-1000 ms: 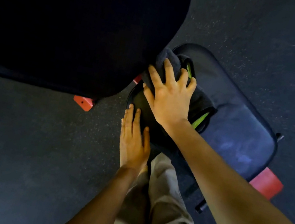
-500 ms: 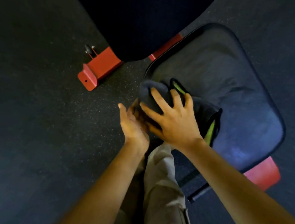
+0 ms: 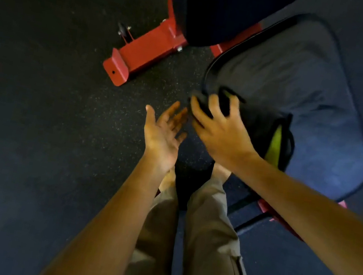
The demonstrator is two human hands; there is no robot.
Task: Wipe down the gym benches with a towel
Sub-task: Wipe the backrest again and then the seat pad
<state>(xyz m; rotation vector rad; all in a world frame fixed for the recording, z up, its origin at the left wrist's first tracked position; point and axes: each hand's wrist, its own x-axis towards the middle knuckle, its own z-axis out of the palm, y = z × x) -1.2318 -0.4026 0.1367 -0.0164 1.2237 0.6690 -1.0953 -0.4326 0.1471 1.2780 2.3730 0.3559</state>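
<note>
We're reaching our right hand (image 3: 221,132) across, palm down, fingers curled and gripping the dark towel (image 3: 259,126) at the near-left corner of the bench seat pad (image 3: 304,86); our left hand (image 3: 164,132) is hovering beside it off the pad edge, palm up, fingers spread, holding nothing; red frame foot (image 3: 141,56) is sitting on the floor beyond.

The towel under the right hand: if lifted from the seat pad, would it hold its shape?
Probably not. The towel lies bunched in soft folds under the right hand, so it likely droops. It looks light. On the smooth seat pad it probably slides easily.
</note>
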